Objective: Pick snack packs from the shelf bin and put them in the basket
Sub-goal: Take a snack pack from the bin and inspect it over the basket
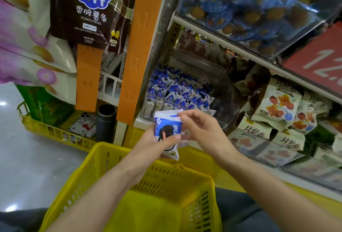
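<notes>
- While the left hand (157,144) is holding a blue-and-white snack pack (167,130) at the centre of the frame, its grip is curling round the pack's lower half, with the thumb lying across the front.
- The right hand (203,131) is reaching in from the right of the frame, its grip pinching the pack's crimped top edge between thumb and forefinger.
- A second, paler pack (173,153) is showing just beneath the first, also resting in the left hand.
- Both packs are hanging above the far rim of the yellow basket (103,150), which is filling the lower middle of the frame.
- The clear shelf bin (146,109) is sitting just above the hands, heaped with similar blue-and-white packs (175,91).
- A brown potato-sticks bag (88,13) is hanging at the upper left.
- White packs with red print (277,102) are lying at the right edge.
</notes>
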### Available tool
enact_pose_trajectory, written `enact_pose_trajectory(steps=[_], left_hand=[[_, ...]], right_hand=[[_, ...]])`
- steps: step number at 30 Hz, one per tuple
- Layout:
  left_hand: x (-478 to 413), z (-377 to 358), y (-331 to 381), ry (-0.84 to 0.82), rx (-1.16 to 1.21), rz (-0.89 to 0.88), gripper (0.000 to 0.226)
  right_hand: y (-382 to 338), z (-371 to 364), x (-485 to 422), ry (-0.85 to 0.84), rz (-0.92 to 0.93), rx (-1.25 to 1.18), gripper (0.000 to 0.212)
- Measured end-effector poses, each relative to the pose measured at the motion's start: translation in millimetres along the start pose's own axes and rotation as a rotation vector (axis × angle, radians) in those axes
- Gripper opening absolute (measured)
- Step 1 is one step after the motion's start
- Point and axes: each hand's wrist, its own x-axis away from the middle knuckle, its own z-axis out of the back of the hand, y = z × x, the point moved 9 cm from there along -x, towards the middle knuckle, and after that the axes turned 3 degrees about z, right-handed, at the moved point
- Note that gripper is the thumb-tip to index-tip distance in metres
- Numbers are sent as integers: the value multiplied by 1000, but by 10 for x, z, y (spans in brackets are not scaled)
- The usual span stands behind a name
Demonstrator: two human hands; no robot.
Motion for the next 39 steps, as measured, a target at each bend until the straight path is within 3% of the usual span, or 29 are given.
enact_pose_trajectory(steps=[4,7,13,19,21,23,25,28,32,39], left_hand=[[-13,14,15,-2,-25,6,46],[-20,-7,8,-14,-35,29,50],[-33,-3,-30,2,-6,78,56],[-12,-109,64,-124,38,51,38],[-6,-103,106,-138,51,30,33],[-19,-26,125,-91,64,15,30],[-37,57,125,-43,65,8,29],[-50,95,123,-14,65,4,24],[-44,104,100,5,71,16,24],[-53,97,111,4,44,17,22]], right_hand=[[31,234,-51,112,13,184,16],[152,147,-21,-27,-73,150,11],[302,133,39,-143,-220,107,24],[292,121,29,-222,-242,113,35],[211,268,-28,-178,-223,132,33],[86,597,-153,5,-173,157,28],[-105,957,-301,206,-47,314,22],[-222,1162,-495,298,82,647,20],[-12,1132,-716,193,-65,945,34],[240,972,-829,-68,-341,1213,32]])
